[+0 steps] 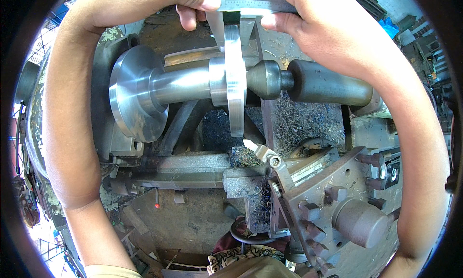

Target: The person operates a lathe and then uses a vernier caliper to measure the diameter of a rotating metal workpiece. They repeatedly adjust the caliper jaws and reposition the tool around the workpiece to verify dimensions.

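A shiny steel workpiece [188,85] with a wide thin flange [235,80] is mounted on a lathe, between a round faceplate [130,92] and the dark tailstock centre [267,78]. Both hands reach over the far side of it and hold a steel vernier caliper [251,5]. My left hand [193,5] pinches the caliper's left end. My right hand [299,17] grips its beam. The caliper jaws [219,29] hang down on either side of the flange's top rim.
The tool post [347,201] with several square-headed bolts sits at the lower right, its cutting tool tip [253,146] just below the flange. Metal chips [304,123] lie on the bed. The tailstock barrel [333,85] extends right. Lathe ways [193,164] run below.
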Tool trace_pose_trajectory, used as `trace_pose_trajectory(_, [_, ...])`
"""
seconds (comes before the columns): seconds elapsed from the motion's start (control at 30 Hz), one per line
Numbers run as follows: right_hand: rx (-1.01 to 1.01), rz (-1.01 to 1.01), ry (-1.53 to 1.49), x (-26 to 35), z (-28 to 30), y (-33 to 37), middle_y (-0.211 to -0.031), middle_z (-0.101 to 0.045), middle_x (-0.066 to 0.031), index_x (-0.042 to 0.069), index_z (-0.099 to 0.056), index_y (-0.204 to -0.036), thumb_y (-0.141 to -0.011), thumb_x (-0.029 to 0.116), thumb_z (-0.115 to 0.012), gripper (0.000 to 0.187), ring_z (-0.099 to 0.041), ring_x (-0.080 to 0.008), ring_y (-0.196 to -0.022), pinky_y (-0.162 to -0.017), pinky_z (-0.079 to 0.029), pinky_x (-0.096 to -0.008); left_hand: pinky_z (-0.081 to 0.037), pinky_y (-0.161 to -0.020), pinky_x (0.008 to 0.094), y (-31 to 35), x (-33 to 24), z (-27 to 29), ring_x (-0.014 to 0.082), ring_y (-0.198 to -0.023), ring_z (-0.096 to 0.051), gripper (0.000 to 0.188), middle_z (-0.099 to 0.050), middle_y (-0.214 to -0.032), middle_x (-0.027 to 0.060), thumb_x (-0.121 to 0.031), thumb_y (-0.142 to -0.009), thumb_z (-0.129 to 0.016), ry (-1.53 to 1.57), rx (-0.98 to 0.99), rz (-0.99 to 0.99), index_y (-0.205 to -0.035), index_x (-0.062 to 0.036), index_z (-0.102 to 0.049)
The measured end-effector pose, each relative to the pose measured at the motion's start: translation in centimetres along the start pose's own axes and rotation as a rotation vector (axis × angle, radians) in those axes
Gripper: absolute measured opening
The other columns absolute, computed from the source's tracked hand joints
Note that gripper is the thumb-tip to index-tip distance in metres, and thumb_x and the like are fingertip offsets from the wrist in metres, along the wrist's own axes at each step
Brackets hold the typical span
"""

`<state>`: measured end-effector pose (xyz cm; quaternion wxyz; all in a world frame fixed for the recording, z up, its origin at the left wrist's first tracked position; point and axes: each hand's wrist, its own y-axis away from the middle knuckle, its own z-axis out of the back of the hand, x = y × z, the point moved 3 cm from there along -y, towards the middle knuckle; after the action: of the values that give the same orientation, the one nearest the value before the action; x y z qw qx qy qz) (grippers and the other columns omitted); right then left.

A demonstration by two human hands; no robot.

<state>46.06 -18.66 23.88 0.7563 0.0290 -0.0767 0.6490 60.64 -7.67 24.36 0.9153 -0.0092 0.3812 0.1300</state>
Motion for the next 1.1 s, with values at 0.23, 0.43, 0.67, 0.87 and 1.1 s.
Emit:
trace_pose_trajectory(0.23, [-0.024, 0.002, 0.070, 0.23, -0.25, 0.02, -0.085, -0.070, -0.0233, -0.004, -0.061, -0.096, -0.101, 0.019, -0.062, 0.023, -0.073, -0.0397, -0.085, -0.076, -0.056, -0.0461, -0.059, -0.064, 0.0230, 0.01, 0.16, 0.09, 0.0117, -0.069, -0.073, 0.025, -0.075, -0.084, 0.0100, -0.001, -0.092, -0.073, -0.003, 0.001, 0.005, -0.115, 0.0065, -0.066])
trace_pose_trajectory(0.43, [-0.002, -0.023, 0.063, 0.04, -0.17, -0.01, -0.085, -0.070, -0.0233, -0.003, -0.061, -0.095, -0.101, 0.019, -0.063, 0.023, -0.073, -0.0397, -0.085, -0.076, -0.056, -0.0462, -0.059, -0.064, 0.0226, 0.05, -0.04, -0.05, 0.0118, -0.068, -0.073, 0.025, -0.075, -0.084, 0.0102, -0.001, -0.092, -0.073, -0.030, 0.001, -0.015, -0.115, 0.0061, -0.067])
trace_pose_trajectory(0.67, [-0.032, 0.050, 0.047, -0.19, -0.26, -0.05, -0.085, -0.070, -0.0240, -0.004, -0.060, -0.095, -0.101, 0.019, -0.063, 0.024, -0.072, -0.0405, -0.085, -0.076, -0.056, -0.0463, -0.060, -0.064, 0.0229, 0.11, 0.11, -0.04, 0.0120, -0.069, -0.073, 0.025, -0.075, -0.082, 0.0101, -0.004, -0.092, -0.074, -0.071, -0.022, -0.003, -0.114, 0.0057, -0.067])
trace_pose_trajectory(0.87, [-0.010, 0.006, 0.047, -0.19, -0.29, -0.08, -0.084, -0.069, -0.0235, -0.004, -0.060, -0.094, -0.101, 0.020, -0.063, 0.024, -0.072, -0.0397, -0.084, -0.075, -0.056, -0.0459, -0.060, -0.065, 0.0231, 0.04, 0.20, 0.09, 0.0120, -0.069, -0.074, 0.024, -0.075, -0.082, 0.0102, -0.004, -0.093, -0.074, -0.029, 0.002, -0.008, -0.113, 0.0057, -0.067])
trace_pose_trajectory(1.1, [0.040, 0.079, -0.032, -0.28, 0.26, -0.19, -0.084, -0.069, -0.0231, -0.004, -0.060, -0.095, -0.101, 0.020, -0.063, 0.025, -0.072, -0.0393, -0.084, -0.075, -0.056, -0.0455, -0.060, -0.065, 0.0236, 0.20, -0.04, -0.34, 0.0121, -0.069, -0.074, 0.024, -0.076, -0.082, 0.0099, -0.004, -0.093, -0.074, -0.117, -0.041, -0.029, -0.113, 0.0053, -0.067])
